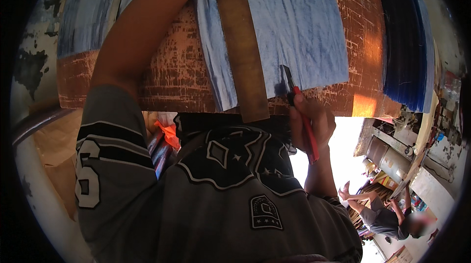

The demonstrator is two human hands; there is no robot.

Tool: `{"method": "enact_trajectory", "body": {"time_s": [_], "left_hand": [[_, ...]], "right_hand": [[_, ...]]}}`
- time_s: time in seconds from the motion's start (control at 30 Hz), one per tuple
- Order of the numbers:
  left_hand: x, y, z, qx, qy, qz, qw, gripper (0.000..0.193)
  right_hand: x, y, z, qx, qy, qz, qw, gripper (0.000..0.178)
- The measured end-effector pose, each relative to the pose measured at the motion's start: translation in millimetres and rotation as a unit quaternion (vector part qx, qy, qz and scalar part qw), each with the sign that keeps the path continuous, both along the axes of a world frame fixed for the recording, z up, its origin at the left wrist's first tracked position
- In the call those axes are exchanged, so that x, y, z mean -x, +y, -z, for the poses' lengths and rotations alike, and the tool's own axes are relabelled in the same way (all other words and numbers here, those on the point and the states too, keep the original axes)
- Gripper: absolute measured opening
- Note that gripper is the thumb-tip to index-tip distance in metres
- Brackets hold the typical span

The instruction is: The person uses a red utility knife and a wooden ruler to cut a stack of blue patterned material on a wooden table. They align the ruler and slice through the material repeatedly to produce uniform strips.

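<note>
Head view, right hand point(314, 120) closed around a red utility knife point(308, 138), blade point(288, 72) over a streaked blue sheet point(304, 27), near edge of the tabletop point(176, 84), brown straightedge point(245, 47) lying across the sheet, left hand beyond the frame, grip indeterminable.

L arm point(154, 15) bent at elbow point(110, 77) approx 10 o'clock, forearm up twd 12, L hand cut off by frame edge; R forearm point(321, 177) abt 4 o'clock, R hand point(315, 123) nr 3, fingers point(297, 128) curled in firm grip
</note>
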State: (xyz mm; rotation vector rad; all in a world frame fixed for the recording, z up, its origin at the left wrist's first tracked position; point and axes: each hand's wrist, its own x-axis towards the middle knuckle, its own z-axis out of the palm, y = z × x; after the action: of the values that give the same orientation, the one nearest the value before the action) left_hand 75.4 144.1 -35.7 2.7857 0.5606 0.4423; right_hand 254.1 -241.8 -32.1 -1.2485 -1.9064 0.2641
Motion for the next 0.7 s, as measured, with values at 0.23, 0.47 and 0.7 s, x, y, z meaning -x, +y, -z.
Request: {"method": "enact_trajectory", "body": {"time_s": [0.23,0.47,0.7], "left_hand": [[-0.2,0.1,-1.4,0.007,0.005,-0.003,1.0,0.077],[-0.5,0.2,-2.4,0.017,-0.001,-0.002,1.0,0.076],[0.6,-2.1,-2.7,0.019,-0.01,-0.004,1.0,0.075]], "right_hand": [[-5.7,-14.7,3.5,0.011,-0.033,0.002,0.999,0.033],[-8.3,-22.4,4.1,0.024,-0.03,-0.008,0.999,0.034],[-11.6,-32.7,10.2,0.022,-0.03,-0.006,0.999,0.034]]}}
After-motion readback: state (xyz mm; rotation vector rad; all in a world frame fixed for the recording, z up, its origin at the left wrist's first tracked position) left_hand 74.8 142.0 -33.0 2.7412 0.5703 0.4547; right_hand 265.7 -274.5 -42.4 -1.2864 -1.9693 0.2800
